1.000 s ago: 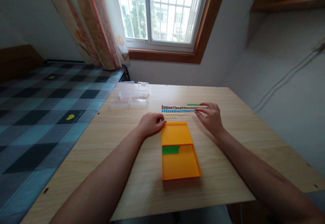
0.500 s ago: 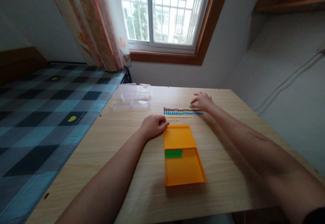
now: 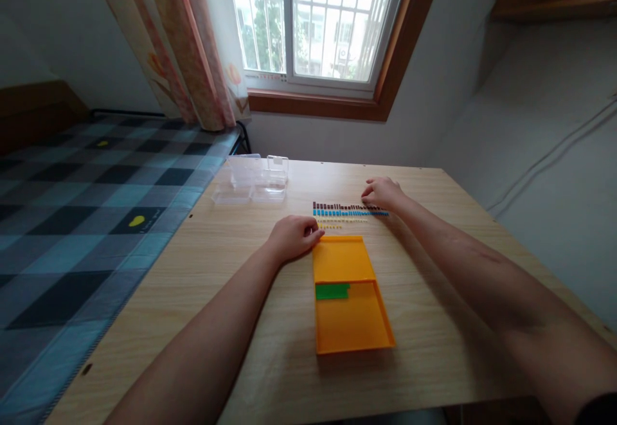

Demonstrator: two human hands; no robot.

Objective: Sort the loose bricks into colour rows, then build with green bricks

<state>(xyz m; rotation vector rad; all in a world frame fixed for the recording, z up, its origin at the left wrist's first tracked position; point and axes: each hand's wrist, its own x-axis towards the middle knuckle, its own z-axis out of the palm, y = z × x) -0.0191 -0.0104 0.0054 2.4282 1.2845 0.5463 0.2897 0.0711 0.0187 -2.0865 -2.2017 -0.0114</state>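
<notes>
An open orange plastic case [image 3: 354, 325] lies on the table, its two halves folded flat. Green pieces [image 3: 331, 292] sit together at the upper left of its near half. My left hand [image 3: 294, 237] rests at the case's far left corner, fingers curled and thumb against the edge. Beyond the case run rows of tiny pieces: brown [image 3: 332, 206], blue [image 3: 332, 213] and, nearer, pale and yellow ones [image 3: 332, 226]. At the right part of the brown row, my right hand [image 3: 384, 193] has its fingertips pinched down; what lies between them is hidden.
Clear plastic containers [image 3: 250, 184] with raised lids stand at the table's far left. A bed with a checked cover [image 3: 120, 219] adjoins the table [image 3: 434, 348] on the left. A window [image 3: 328, 26] and a curtain [image 3: 193, 45] are behind.
Small green pieces seen under my right fingertips are no longer visible. Both hands stay in nearly the same places; the view has shifted slightly.
</notes>
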